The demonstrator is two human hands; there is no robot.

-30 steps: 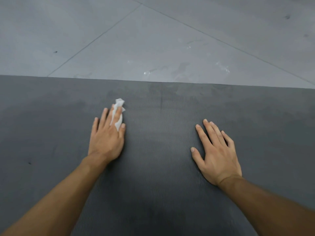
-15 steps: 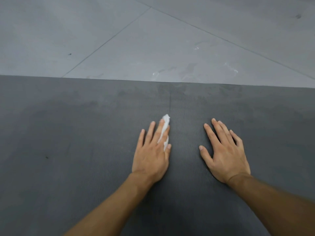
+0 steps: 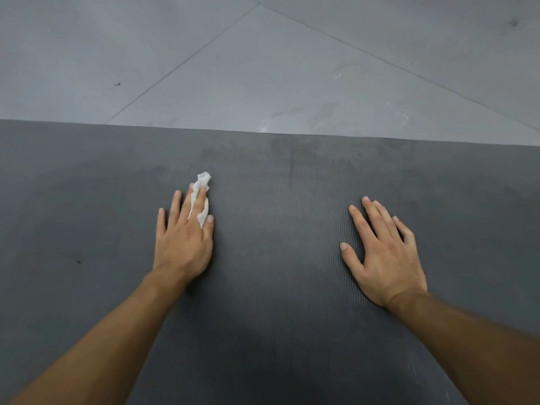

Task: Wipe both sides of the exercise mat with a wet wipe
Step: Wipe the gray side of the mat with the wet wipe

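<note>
While the grey floor [image 3: 263, 68] with its thin seams fills the top of the view, the dark mat [image 3: 277, 302] lies flat on it and spans the full width below, its far edge running straight across. The mat is ribbed in fine wavy lines, with a duller, smeared patch near that far edge. Two bare forearms reach in from the bottom corners. The right hand [image 3: 382, 258] lies palm down on the mat, right of centre, its fingers straight and slightly spread and its thumb out to the side, holding nothing. The left hand [image 3: 182, 244] lies palm down left of centre, well apart from the right, its fingers straight and pressing the wipe [image 3: 203, 182] onto the mat. The white wipe is crumpled into a narrow strip under the index and middle fingers. It shows between them and pokes out past the fingertips toward the far edge.
</note>
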